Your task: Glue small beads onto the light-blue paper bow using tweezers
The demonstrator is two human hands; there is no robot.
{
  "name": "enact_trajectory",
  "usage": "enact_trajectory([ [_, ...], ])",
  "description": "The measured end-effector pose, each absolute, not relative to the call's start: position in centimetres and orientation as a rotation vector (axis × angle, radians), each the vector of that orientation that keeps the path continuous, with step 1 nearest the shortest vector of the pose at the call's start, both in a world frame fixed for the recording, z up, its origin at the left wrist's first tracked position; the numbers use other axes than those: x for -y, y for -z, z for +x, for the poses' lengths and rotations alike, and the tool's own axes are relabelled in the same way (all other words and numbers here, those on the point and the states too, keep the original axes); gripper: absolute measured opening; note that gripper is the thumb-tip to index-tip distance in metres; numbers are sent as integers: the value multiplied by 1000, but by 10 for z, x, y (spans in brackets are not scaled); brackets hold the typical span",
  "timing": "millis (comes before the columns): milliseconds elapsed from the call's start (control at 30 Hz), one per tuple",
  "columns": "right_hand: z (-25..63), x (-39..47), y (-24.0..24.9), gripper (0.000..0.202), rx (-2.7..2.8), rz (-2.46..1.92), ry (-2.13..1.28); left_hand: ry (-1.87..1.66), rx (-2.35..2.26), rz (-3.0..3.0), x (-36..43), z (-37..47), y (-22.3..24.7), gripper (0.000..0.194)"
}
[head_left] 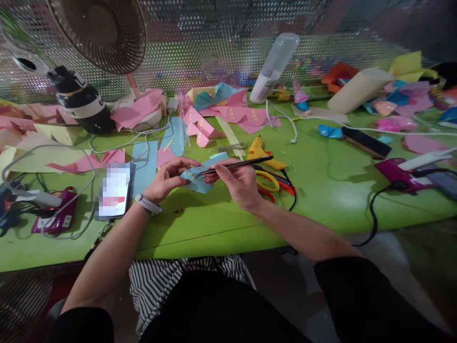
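Note:
My left hand [167,178], with a pale watch band at the wrist, is closed on the left edge of a folded piece of light blue paper [202,186]. Small yellowish marks show on the paper's face. Between the fingers of my right hand [241,183] is a pair of dark tweezers [246,162], pen-like, its bent tip at the paper beside those marks. Just beyond my right hand lies a yellow hot glue gun [262,151]. Scissors with yellow handles [267,181] lie partly hidden behind that hand.
A lit phone [113,190] lies left of my left wrist. Pink folded papers [200,126] and a tilted clear bottle [274,66] are at the back. A fan [102,28] and black bottle [82,102] stand back left. Cables and a purple power strip [403,176] are at right.

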State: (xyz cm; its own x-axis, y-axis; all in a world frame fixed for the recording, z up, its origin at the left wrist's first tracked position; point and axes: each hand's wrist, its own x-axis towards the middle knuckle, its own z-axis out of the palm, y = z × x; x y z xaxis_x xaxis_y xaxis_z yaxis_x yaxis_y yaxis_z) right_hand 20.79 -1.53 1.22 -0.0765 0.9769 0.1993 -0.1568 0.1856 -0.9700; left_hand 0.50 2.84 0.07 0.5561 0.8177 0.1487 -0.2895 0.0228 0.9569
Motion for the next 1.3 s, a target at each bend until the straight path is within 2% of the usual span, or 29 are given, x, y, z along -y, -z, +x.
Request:
enact_trajectory([
  [167, 209, 15, -10, 31, 1252, -913, -1181, -921, -538, 1276, -28, 5, -1, 37],
  [400, 214, 12, -11, 34, 1210, -894, -1098, -935, -544, 1288, -29, 4, -2, 38],
  [567, 221, 10, -13, 32, 1115, -895, -1027, -1094, -563, 1311, -32, -4, -7, 41],
  [833, 211, 22, -5, 27, 1314, -877, -1232, -1318, -641, 1332, -29, -9, -18, 51],
  [1067, 206, 19, 2, 39, 1248, -825, -1640, -1206, -585, 1415, -18, -6, -23, 53],
  [1300, 203, 12, 4, 35, 1053, -934, -1553, -995, -577, 1559, -20, -7, -23, 56],
])
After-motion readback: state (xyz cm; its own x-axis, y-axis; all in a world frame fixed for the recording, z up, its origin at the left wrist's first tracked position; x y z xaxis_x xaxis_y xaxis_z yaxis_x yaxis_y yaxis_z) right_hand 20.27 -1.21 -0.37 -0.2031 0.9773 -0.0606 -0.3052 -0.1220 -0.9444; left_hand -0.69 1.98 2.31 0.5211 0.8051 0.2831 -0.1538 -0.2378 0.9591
